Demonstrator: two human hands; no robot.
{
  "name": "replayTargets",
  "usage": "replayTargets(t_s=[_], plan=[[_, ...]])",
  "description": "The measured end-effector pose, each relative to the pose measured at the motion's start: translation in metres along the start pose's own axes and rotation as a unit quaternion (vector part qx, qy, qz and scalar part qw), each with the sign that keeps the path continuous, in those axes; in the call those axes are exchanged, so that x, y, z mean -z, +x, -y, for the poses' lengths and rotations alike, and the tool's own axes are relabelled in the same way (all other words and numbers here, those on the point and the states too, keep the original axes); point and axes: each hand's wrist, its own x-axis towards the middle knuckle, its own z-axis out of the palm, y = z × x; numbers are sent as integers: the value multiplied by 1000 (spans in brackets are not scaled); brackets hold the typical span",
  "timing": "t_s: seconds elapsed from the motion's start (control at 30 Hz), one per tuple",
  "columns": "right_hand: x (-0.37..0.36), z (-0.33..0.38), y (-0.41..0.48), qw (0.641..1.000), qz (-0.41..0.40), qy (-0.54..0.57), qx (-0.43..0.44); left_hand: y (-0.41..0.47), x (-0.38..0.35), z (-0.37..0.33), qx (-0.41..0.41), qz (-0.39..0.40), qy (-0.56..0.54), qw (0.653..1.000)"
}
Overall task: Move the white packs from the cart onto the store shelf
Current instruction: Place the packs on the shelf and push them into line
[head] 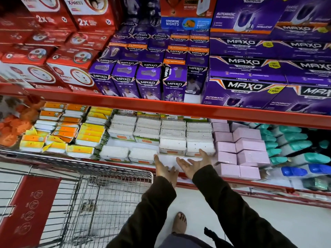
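Note:
Several white packs (pixel 172 145) stand in stacked rows on the lower store shelf (pixel 172 164), under a red rail. Two lower white packs (pixel 141 154) lie at the front left of that group. My left hand (pixel 163 169) reaches to the shelf's front edge, fingers apart, holding nothing. My right hand (pixel 194 162) is beside it, palm up and open, its fingertips touching the front of the rightmost white pack (pixel 199 146). The wire cart (pixel 100 197) stands at the lower left; I see no packs in its basket.
Pink boxes (pixel 240 149) sit right of the white packs, orange and yellow packs (pixel 71 133) to the left. Teal bottles (pixel 290 142) fill the far right. Purple and red boxes (pixel 179 76) load the upper shelf. My foot (pixel 180 222) is on the white floor.

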Motion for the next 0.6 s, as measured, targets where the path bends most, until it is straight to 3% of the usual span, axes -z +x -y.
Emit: replayTargets(t_s=[0.1, 0.2, 0.6], plan=[[-14, -16, 1, 1000, 25, -4, -15, -5, 21, -13, -81, -69, -10, 994], [-27, -23, 3, 1000, 22, -7, -18, -5, 27, -36, -137, -67, -30, 988], [-36, -23, 9, 1000, 7, -12, -22, 5, 2, -86, -110, -20, -2, 994]])
